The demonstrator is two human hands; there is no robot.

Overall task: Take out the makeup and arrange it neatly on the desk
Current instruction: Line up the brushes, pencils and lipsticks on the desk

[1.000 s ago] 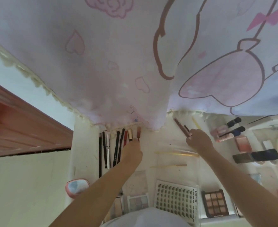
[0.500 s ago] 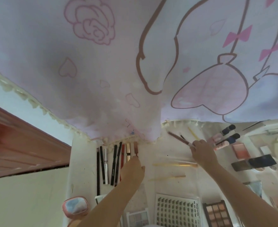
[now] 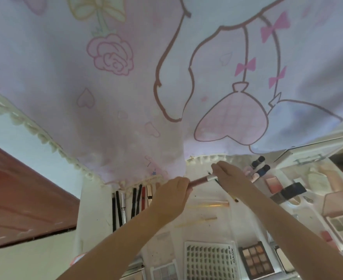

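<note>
Desk [image 3: 98, 209] white under pink curtain [image 3: 126, 98], both hands' fingers [image 3: 181, 183] gripping lip pencil [image 3: 200, 181]

2 hands [image 3: 171, 196], 3 eyeshadow palettes [image 3: 256, 260], 2 dark-capped tubes [image 3: 262, 170].

The left hand [image 3: 171, 196] has left the pencil row and joined the right hand [image 3: 230, 175] on a pink tube [image 3: 200, 181]
</note>
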